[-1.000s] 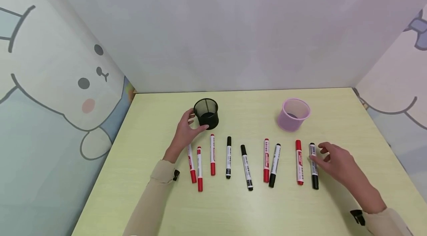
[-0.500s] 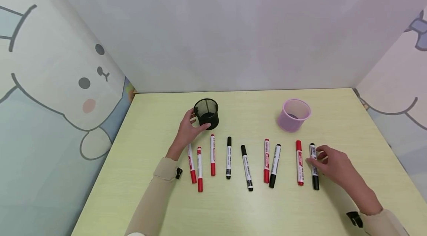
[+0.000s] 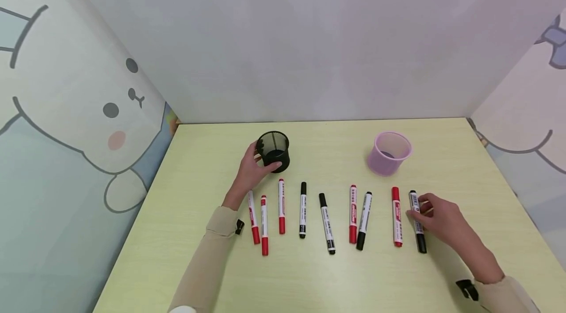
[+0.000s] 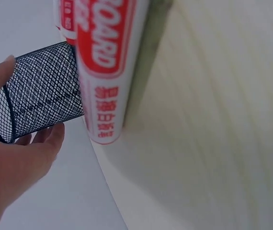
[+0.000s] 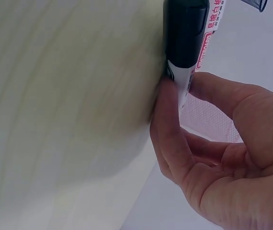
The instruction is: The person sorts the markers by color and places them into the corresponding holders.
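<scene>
In the head view my left hand point(image 3: 248, 175) holds a black mesh pen cup point(image 3: 282, 155), thumb at its front and fingers along its left side. The left wrist view shows thumb and fingers on opposite sides of the mesh cup point(image 4: 45, 88). At the right, my right hand point(image 3: 446, 219) pinches a black whiteboard marker point(image 3: 421, 243) lying on the table. Seen from the right wrist, the thumb and fingers sit either side of the marker's white barrel, below its black cap point(image 5: 187, 36). A red marker point(image 3: 397, 217) lies just left of it.
A pink pen cup point(image 3: 385, 163) stands at the back right of the pale wooden table point(image 3: 327, 283). Red markers point(image 3: 264, 224) and black markers point(image 3: 302, 210) lie in a loose row between the hands. A grey-white wall point(image 3: 309, 42) rises behind.
My right hand has moved slightly left and closed on the black marker, whose capped end has swung a little to the right. My left hand stays at the mesh cup, its thumb slightly farther across.
</scene>
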### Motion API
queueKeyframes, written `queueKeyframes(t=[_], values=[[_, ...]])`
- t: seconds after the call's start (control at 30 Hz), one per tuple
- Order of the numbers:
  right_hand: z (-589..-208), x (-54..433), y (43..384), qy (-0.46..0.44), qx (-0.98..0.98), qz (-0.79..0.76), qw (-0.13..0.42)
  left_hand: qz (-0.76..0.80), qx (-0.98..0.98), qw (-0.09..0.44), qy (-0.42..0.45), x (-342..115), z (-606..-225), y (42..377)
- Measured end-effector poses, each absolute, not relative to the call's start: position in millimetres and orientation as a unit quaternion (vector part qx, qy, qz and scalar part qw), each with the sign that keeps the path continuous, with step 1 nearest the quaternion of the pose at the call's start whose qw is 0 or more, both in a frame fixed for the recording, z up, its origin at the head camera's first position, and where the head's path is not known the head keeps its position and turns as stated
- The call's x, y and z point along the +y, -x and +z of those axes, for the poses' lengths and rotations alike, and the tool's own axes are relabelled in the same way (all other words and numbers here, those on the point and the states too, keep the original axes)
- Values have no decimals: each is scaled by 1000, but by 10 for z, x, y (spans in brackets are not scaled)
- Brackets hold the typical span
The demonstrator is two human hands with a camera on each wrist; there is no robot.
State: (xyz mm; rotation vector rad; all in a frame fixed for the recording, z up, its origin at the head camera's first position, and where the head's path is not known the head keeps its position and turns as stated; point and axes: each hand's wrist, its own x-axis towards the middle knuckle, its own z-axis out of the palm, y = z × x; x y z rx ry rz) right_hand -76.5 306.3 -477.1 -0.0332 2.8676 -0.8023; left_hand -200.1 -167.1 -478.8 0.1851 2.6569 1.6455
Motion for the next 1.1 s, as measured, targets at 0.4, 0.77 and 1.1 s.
queueKeyframes(t=[0.4, 0.77, 1.1], values=[[-4786, 3064, 771, 0, 958, -271, 93, 535, 843, 16, -53, -1633, -4769, 2027], [-4775, 3064, 783, -2, 956, -279, 93, 540, 840, 21, -53, -1647, -4754, 2042], [-4766, 3045, 758, -5, 956, -281, 85, 551, 831, 22, -68, -1648, -4762, 2058]])
